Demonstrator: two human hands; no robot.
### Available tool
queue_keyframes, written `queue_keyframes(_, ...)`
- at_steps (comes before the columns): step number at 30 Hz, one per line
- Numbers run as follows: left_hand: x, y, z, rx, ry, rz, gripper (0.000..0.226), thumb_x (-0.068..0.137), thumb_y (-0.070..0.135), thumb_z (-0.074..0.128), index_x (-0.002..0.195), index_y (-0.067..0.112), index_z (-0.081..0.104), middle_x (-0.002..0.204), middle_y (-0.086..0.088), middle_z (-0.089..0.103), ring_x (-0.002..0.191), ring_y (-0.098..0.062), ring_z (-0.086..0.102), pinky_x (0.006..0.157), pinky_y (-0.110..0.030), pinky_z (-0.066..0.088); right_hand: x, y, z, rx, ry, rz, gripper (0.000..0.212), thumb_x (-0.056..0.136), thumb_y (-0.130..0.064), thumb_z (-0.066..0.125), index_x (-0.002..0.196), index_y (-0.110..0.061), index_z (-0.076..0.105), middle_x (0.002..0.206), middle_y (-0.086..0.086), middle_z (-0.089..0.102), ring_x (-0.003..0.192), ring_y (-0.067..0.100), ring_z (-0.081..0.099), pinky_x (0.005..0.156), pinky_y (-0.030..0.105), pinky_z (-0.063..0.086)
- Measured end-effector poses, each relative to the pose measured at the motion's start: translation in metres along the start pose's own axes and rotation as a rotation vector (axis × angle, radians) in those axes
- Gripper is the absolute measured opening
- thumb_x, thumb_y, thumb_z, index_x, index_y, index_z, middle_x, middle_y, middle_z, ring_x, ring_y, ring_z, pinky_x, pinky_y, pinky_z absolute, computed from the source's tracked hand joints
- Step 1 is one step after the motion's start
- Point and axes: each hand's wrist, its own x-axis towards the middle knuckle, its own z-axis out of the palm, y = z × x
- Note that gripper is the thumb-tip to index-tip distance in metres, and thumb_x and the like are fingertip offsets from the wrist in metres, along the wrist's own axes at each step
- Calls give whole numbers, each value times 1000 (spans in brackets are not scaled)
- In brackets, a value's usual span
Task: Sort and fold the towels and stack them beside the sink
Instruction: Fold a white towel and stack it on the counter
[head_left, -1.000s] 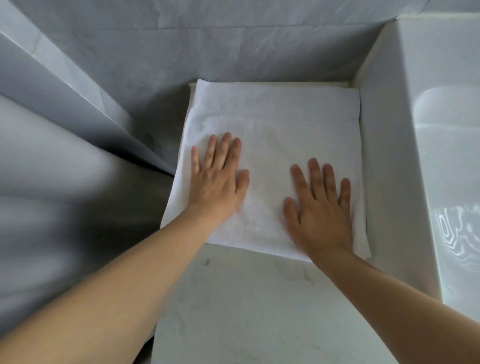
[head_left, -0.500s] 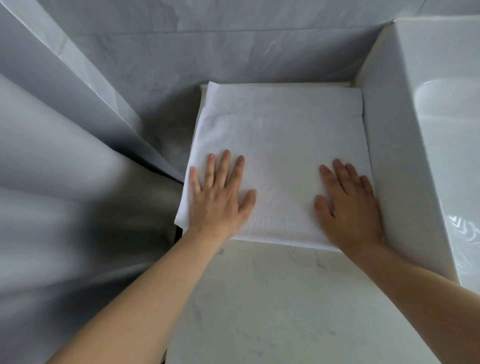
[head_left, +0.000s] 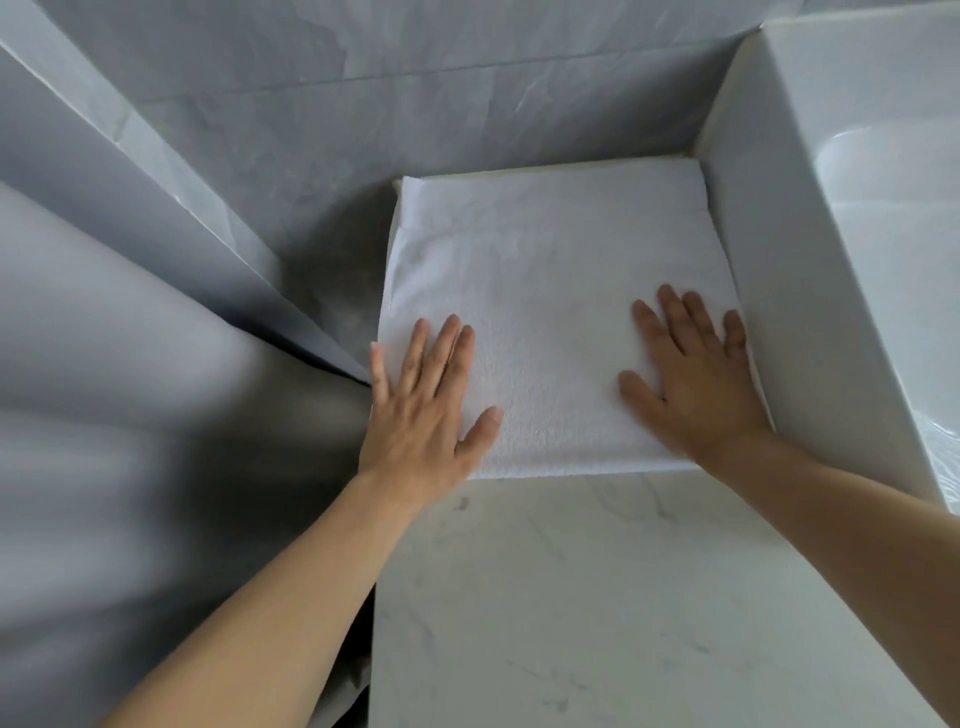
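Two bare hands are lying flat on a folded white towel (head_left: 550, 312), fingers straight and spread, neither hand curled round or pinching anything. The left hand (head_left: 423, 410) is pressing the towel's near-left part, its outer edge sitting at the towel's left border; the right hand (head_left: 698, 379) is pressing the near-right part, just beside the sink wall.

Location of the towel: it is resting on the pale marble countertop (head_left: 597, 597), pushed into the back corner, its far edge meeting the grey tiled wall (head_left: 363, 130) and its right edge lying against the outer side of the white sink (head_left: 831, 234). The near edge is showing a thick rounded fold, so several layers are lying under the hands. Whether this is one towel folded many times or a stack of several is not readable; a thin lower layer is peeking out at the far-left corner.

Judged progress: folding of this piece is looking finished, and placement beside the sink is looking done as well. The hands are appearing to flatten or square it. No unfolded towels are showing in this view, so how many are left to sort is unknown. A blurred grey surface (head_left: 130, 415) is filling the left side; its nature is not clear.
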Motion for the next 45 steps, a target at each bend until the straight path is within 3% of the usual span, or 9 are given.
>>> queue_keyframes(3,-16,-9,6,124,-56,342,85,93,67,27,159,22,0,167,1,-4,153,-22,-8,121,-58,6,4,-1,-5,-26,-51,-53,88,83,-70,12,157,-23,10,165,3,1,151,27,-1,117,58,-7)
queue_keyframes(10,-32,-18,-7,66,-2,369,60,88,29,46,145,11,48,153,-8,42,143,-27,38,114,-52,34,-47,-22,2,-204,-173,-312,97,81,-78,30,154,-14,25,162,11,19,147,36,21,106,76,16)
queue_keyframes(19,-16,6,-45,54,-155,61,69,92,-6,41,155,15,26,164,-4,18,150,-21,20,112,-35,38,-48,-40,-32,-352,-366,-221,85,94,-20,42,153,-14,-18,160,9,-25,150,33,-9,118,57,14)
queue_keyframes(22,-1,3,-69,23,-210,22,30,83,-1,47,102,16,63,103,-2,63,91,-25,63,68,-36,53,-35,-60,-61,-449,-417,-146,66,94,-13,46,153,-8,17,159,13,16,142,32,31,101,40,41)
queue_keyframes(26,30,-13,-113,-57,-167,-173,17,85,9,47,69,12,51,66,-4,53,58,-20,49,50,-29,31,12,-64,-116,-399,-453,-4,32,94,-10,46,123,-15,58,123,3,61,114,26,60,79,31,44)
queue_keyframes(31,77,-43,-148,-306,91,-351,19,86,19,57,74,4,56,68,-8,56,61,-24,48,54,-30,31,87,-39,-150,-413,-378,69,28,94,-10,45,118,-6,59,123,12,59,115,32,58,95,39,49)
queue_keyframes(37,144,-63,-115,-1344,280,-595,9,84,14,73,93,14,69,104,-9,73,97,-28,71,87,-43,57,153,-28,-152,-315,-180,221,31,90,-9,49,116,-3,63,112,16,62,114,37,58,95,43,50)
queue_keyframes(41,188,-70,-77,-1173,253,-646,46,95,21,61,139,9,53,144,-2,53,119,-17,56,93,-31,45,179,-18,-125,-329,-81,275,35,93,-11,48,126,-9,60,130,14,60,123,34,55,95,40,45)
queue_keyframes(45,196,-81,-63,-903,306,-657,44,100,34,53,128,1,56,136,-17,56,124,-33,54,96,-40,47,186,-6,-107,-423,-214,232,35,97,-8,40,129,-4,55,135,14,56,126,32,53,97,48,45)
